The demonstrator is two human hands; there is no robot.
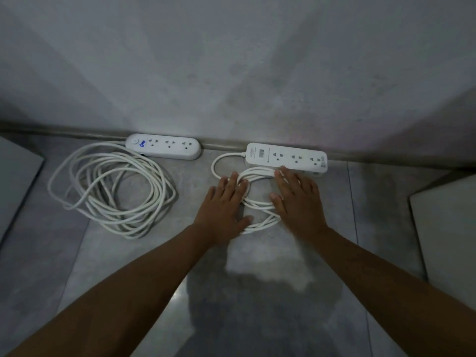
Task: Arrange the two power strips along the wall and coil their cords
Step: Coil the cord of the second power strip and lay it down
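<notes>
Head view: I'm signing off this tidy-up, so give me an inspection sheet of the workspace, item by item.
Surface: grey tiled floor, glossy, shadowed near the person.
Job's things: left power strip and right power strip lie end to end along the base of the wall, with a gap between them.
Clutter: nothing seen.
Hands: left hand and right hand rest flat on the right cord, fingers extended.
Cables: left cord lies in a wide loose coil; right cord in a smaller coil under the hands.
Surroundings: left pale panel and right pale panel at the frame edges, kind unclear.
</notes>
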